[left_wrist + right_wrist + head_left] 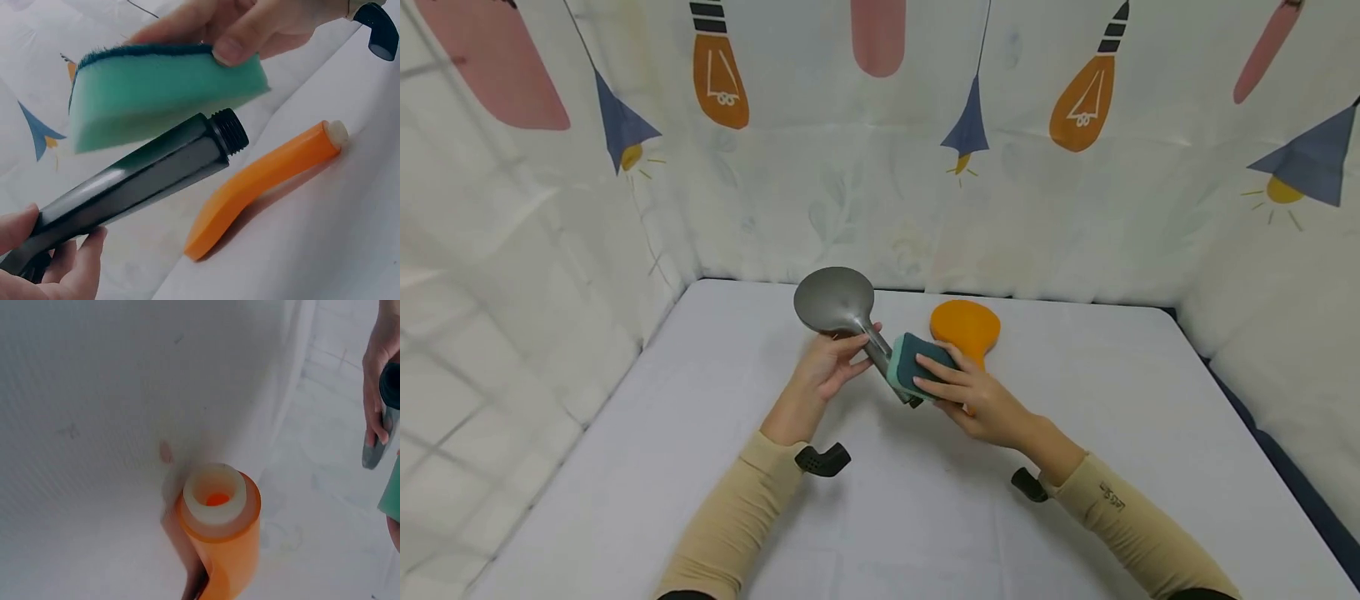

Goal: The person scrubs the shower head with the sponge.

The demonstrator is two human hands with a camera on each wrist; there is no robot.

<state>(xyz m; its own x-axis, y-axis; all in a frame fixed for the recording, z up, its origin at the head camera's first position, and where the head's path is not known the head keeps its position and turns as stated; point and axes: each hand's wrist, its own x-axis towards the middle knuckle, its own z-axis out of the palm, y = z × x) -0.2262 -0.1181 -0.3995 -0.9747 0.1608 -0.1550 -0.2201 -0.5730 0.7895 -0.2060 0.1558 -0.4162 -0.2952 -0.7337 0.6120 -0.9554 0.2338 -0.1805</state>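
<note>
My left hand (829, 364) holds a grey shower head (833, 298) by the neck of its handle, with the round head tipped up and away. In the left wrist view the dark handle (134, 178) ends in a black threaded end. A sponge (917, 367), light green with a dark scouring side, is gripped in my right hand (988, 407). It lies along the handle near the threaded end; whether it touches there I cannot tell. Behind the right hand, an orange shower head (966, 323) lies on the table. Its pale hollow end (215, 494) faces the right wrist camera.
A white cloth covers the table (880, 517). White curtains (850, 200) printed with lamps and bulbs hang along its back and sides. Black curved pieces (823, 460) stick out at both wrists.
</note>
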